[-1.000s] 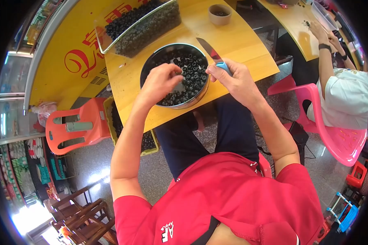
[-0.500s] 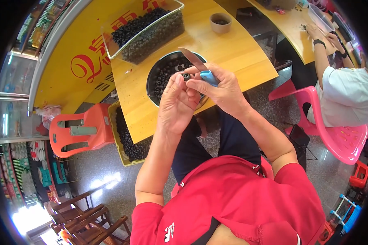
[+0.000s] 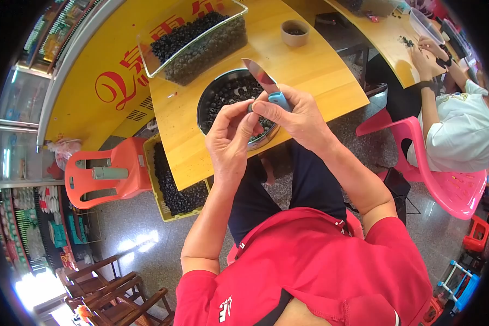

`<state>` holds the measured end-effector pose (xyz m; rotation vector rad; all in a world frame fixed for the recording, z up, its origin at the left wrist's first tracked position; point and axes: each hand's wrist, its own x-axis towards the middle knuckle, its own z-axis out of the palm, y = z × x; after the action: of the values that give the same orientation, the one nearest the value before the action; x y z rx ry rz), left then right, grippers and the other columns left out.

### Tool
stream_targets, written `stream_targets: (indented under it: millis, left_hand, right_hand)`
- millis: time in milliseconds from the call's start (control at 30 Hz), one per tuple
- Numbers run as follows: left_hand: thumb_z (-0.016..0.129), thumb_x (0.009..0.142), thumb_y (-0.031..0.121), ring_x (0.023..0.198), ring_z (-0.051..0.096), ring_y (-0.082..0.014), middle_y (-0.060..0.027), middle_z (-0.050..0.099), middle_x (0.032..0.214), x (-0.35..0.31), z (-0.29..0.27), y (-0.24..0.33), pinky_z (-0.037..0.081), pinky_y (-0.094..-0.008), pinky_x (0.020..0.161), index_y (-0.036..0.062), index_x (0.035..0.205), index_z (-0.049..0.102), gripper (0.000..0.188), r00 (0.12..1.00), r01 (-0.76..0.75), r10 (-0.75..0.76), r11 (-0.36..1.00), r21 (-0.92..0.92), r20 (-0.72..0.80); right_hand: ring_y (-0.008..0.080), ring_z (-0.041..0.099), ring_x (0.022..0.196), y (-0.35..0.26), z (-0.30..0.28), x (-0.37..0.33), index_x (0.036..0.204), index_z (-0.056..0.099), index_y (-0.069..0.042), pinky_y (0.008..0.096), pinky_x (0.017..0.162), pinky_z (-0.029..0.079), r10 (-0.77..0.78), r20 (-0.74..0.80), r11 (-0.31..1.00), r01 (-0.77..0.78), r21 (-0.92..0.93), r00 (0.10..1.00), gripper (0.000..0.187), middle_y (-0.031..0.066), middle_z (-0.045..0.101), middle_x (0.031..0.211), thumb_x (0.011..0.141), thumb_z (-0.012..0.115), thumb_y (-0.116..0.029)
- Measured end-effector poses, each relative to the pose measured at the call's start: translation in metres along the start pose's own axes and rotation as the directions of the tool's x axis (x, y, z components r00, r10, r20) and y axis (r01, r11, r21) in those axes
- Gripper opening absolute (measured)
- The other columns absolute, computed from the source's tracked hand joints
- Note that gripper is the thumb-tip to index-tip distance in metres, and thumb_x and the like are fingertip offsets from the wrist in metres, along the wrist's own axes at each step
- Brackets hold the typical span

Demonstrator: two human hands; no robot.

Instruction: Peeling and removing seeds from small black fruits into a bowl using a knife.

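My right hand [image 3: 303,120] is closed around a folding knife [image 3: 279,100] with a blue handle. Its blade [image 3: 262,75] points up and away to the left. Between the fingertips of my left hand [image 3: 228,142] is a small dark round piece [image 3: 250,108], mostly covered by the fingers. The right thumb presses against that piece, so both hands meet there. Below them stands a round dark bowl [image 3: 199,111] on the wooden table [image 3: 331,81]. Many small black ring-like pieces [image 3: 218,101] lie in it, with a few paler bits among them.
A clear bin [image 3: 200,42] of black pieces and a small cup [image 3: 294,41] stand farther back on the table. At the left are a yellow crate [image 3: 156,191] of black pieces and an orange chair [image 3: 127,187]. A person [image 3: 459,130] sits on a pink chair [image 3: 445,182] at the right.
My left hand has turned, its fingers now curling over the small piece. The knife blade has shifted slightly right and stands steeper. The other person's hands have moved at their table.
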<state>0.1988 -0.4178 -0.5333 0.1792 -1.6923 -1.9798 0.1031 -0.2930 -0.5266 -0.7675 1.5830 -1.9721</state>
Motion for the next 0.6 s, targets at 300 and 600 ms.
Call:
stream_targets:
  millis: [300,600]
  left_hand:
    - [0.063,0.091,0.006,0.070,0.059,-0.0099,-0.0060,0.064,0.089,0.001,-0.005,-0.009,0.047,-0.0214,0.065,-0.0019,0.109,0.060,0.020,0.999,0.050,-0.052,0.992,-0.120,-0.015]
    - [0.064,0.090,0.006,0.069,0.058,-0.0126,-0.0086,0.066,0.091,0.003,-0.015,-0.014,0.046,-0.0229,0.064,-0.0006,0.107,0.061,0.018,0.990,0.137,-0.118,0.922,-0.363,0.075]
  right_hand:
    - [0.0076,0.058,0.077,0.002,0.003,0.002,0.096,0.061,-0.002,0.0224,0.071,0.048,0.032,0.031,0.992,-0.036,0.121,0.999,0.018,0.0022,0.063,0.084,0.093,0.064,-0.019]
    - [0.0088,0.058,0.070,-0.009,0.003,0.000,0.093,0.061,-0.001,0.0229,0.064,0.046,0.098,0.066,0.986,-0.106,0.126,0.993,0.020,0.0027,0.064,0.084,0.096,0.058,-0.021]
